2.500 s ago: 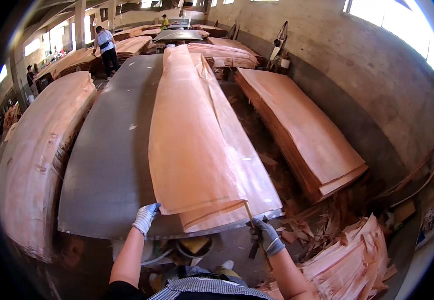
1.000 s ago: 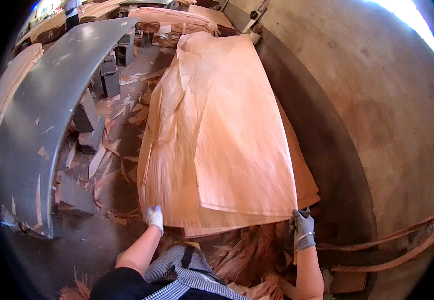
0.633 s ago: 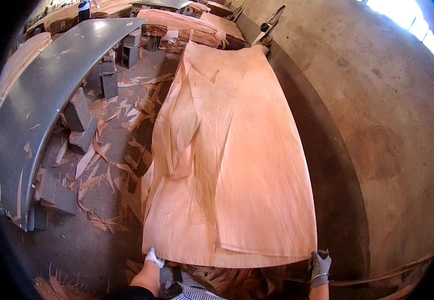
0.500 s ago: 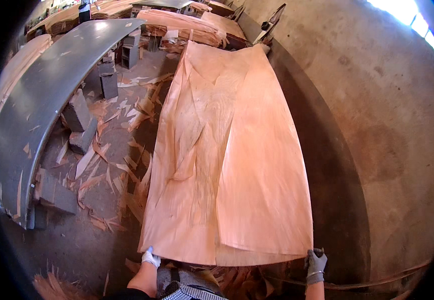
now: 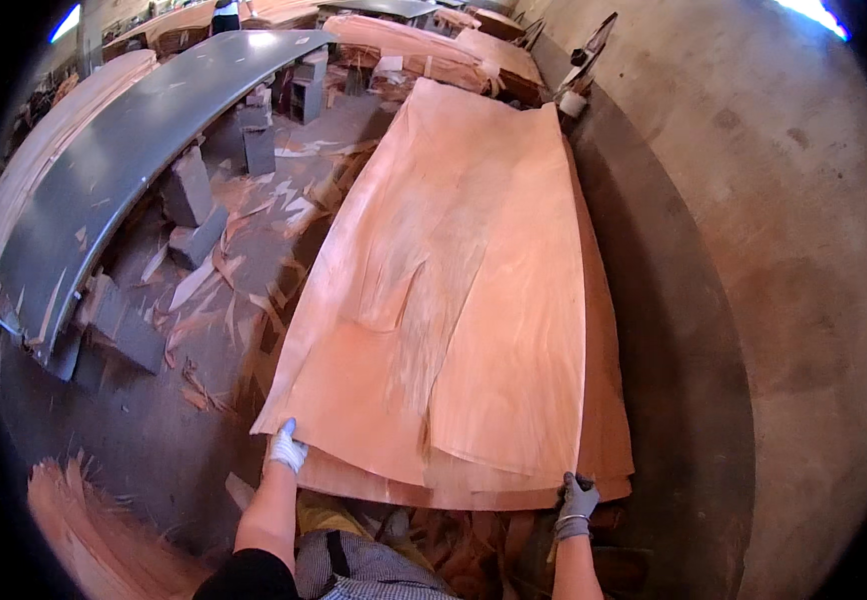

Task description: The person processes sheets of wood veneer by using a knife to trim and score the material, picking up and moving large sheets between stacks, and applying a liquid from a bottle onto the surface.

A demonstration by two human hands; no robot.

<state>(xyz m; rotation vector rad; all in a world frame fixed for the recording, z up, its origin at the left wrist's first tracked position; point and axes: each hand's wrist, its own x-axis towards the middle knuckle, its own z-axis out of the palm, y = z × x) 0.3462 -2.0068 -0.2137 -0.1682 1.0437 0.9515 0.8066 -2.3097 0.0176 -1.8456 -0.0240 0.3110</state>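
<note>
A long, thin sheet of orange-tan wood veneer stretches away from me, split lengthwise in places. My left hand, in a white glove, pinches its near left corner. At the near right corner my right hand, in a grey glove, grips the edge, fingers closed. Beneath the held sheet lies another veneer layer, showing along the right side and the near edge. The held sheet sits shifted left of that layer.
A long dark panel rests on grey blocks to the left. Torn veneer scraps litter the floor. More veneer stacks stand at the back, near a distant person. A bare wall runs along the right.
Both hands have moved up and away from me, the right hand also leftward. The held sheet has shifted left, uncovering the layer beneath on the right. The view has turned somewhat.
</note>
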